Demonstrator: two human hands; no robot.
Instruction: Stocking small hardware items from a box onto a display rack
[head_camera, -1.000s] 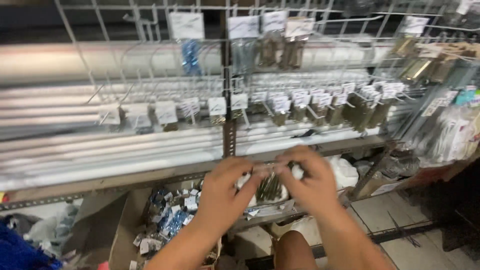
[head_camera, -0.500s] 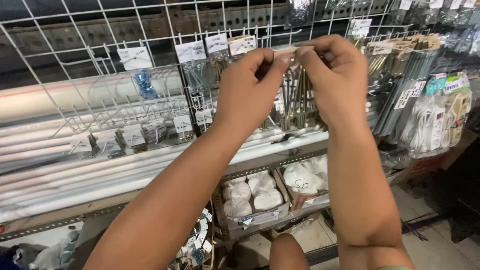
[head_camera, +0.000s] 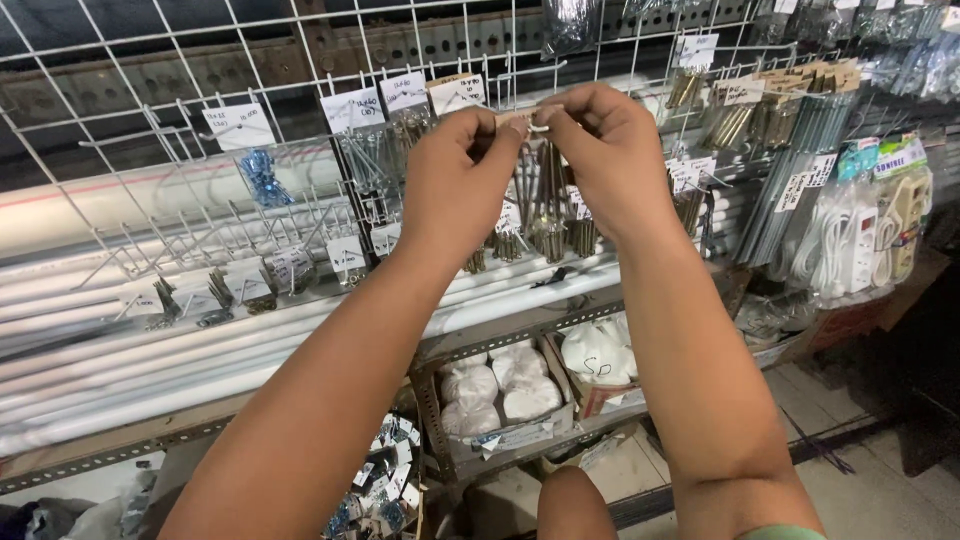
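Observation:
My left hand (head_camera: 458, 178) and my right hand (head_camera: 602, 150) are raised side by side before a white wire grid rack (head_camera: 150, 90). Between their fingertips they pinch the top of a clear packet of long brass-coloured screws (head_camera: 538, 200), which hangs down below my fingers. The packet's top sits at a wire hook of the rack, level with a row of white paper tags (head_camera: 402, 92). More packets of screws (head_camera: 505, 243) hang on the hooks just below it.
Long white tubes (head_camera: 150, 360) lie on a shelf under the rack. Boxes of white bagged goods (head_camera: 500, 390) sit on a lower metal shelf. At the right hang long metal rods (head_camera: 800, 170) and white power strips (head_camera: 850, 240). A blue packet (head_camera: 262, 175) hangs at the left.
My hands rose from the lower shelf up to the wire rack with the packet. Since half a second ago they have stayed at the hook.

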